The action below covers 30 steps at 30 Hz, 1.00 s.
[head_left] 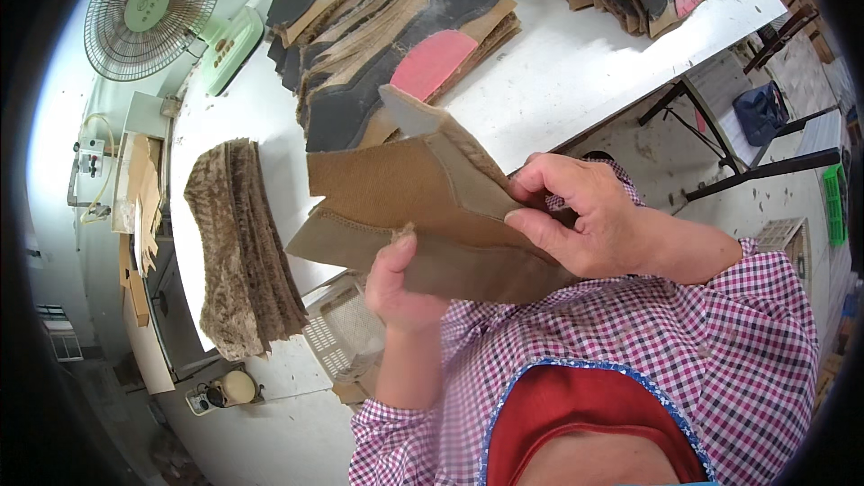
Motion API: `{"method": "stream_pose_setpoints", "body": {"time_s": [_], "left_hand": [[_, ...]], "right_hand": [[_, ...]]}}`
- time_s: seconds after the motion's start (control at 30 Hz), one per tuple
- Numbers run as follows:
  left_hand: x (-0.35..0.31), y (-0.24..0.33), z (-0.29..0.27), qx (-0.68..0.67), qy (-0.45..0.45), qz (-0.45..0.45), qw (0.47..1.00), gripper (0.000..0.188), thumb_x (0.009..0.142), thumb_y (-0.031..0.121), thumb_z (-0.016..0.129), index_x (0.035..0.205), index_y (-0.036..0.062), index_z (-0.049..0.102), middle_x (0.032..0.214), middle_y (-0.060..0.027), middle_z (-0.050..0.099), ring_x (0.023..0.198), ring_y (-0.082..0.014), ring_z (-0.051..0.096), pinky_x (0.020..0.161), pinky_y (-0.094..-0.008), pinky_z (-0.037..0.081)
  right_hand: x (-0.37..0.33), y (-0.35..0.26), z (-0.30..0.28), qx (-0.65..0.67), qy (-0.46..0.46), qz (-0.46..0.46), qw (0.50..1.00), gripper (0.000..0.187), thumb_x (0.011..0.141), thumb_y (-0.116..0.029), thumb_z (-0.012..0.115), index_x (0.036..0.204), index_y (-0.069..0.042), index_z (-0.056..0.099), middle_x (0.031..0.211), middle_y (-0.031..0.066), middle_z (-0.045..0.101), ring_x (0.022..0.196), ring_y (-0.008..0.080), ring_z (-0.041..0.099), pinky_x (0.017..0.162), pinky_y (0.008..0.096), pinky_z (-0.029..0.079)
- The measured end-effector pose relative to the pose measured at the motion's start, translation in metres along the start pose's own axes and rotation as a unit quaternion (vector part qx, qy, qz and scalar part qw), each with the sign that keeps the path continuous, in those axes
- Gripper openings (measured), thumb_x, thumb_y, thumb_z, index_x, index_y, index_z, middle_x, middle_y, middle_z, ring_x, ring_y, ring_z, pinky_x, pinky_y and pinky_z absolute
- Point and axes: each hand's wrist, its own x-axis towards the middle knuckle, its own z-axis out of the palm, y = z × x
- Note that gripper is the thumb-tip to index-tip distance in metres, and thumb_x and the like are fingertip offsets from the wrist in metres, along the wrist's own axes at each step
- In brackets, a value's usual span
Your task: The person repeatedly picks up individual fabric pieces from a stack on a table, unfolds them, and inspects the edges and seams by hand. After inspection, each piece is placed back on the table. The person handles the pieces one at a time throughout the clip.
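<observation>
Both hands hold a brown piece (pixel 423 216) in the air, above the table (pixel 585 63) edge. The left hand (pixel 400 283) grips its lower edge from beneath; the right hand (pixel 576 216) pinches the right end. Keeping that pinch firm should stop the layers sliding apart.

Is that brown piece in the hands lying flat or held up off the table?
Held up. The brown piece is clear of the white table, gripped from below by the left hand and pinched at its edge by the right hand.
</observation>
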Motion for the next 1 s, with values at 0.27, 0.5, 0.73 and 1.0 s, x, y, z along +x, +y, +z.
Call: {"method": "stream_pose_setpoints", "body": {"time_s": [0.27,0.5,0.73,1.0], "left_hand": [[0.004,-0.009,0.005,0.109,0.046,-0.005,0.993,0.052,0.089,0.021,0.044,0.133,-0.0055,0.043,0.130,-0.0186,0.054,0.119,-0.0312,0.053,0.104,-0.0441,0.040],[-0.001,-0.015,0.002,0.131,0.057,-0.038,0.989,0.053,0.088,0.022,0.045,0.134,-0.0049,0.042,0.131,-0.0179,0.053,0.120,-0.0306,0.052,0.105,-0.0431,0.040],[0.000,-0.017,-0.003,0.118,0.047,-0.056,0.990,0.055,0.087,0.022,0.048,0.136,-0.0040,0.041,0.132,-0.0168,0.052,0.121,-0.0300,0.051,0.105,-0.0428,0.039],[-0.002,-0.024,-0.006,0.133,0.049,-0.061,0.988,0.057,0.085,0.019,0.052,0.137,-0.0033,0.041,0.133,-0.0166,0.051,0.123,-0.0299,0.050,0.107,-0.0422,0.038]], "right_hand": [[0.003,0.013,0.007,-0.062,0.063,-0.049,0.995,0.018,0.082,-0.006,0.069,0.094,-0.001,0.056,0.080,0.0145,0.060,0.070,0.0316,0.062,0.061,0.0388,0.049],[0.005,0.009,0.005,-0.052,0.054,-0.071,0.995,0.016,0.085,-0.005,0.070,0.094,0.000,0.058,0.076,0.0079,0.056,0.064,0.0172,0.055,0.058,0.0300,0.046],[0.013,0.002,0.008,0.099,0.064,0.047,0.992,0.011,0.084,-0.003,0.068,0.090,0.000,0.059,0.074,0.0098,0.060,0.062,0.0158,0.059,0.057,0.0291,0.048],[0.010,0.003,0.002,0.064,0.052,-0.010,0.997,0.011,0.084,-0.003,0.068,0.090,0.001,0.060,0.075,0.0092,0.061,0.063,0.0143,0.059,0.057,0.0271,0.048]]}}
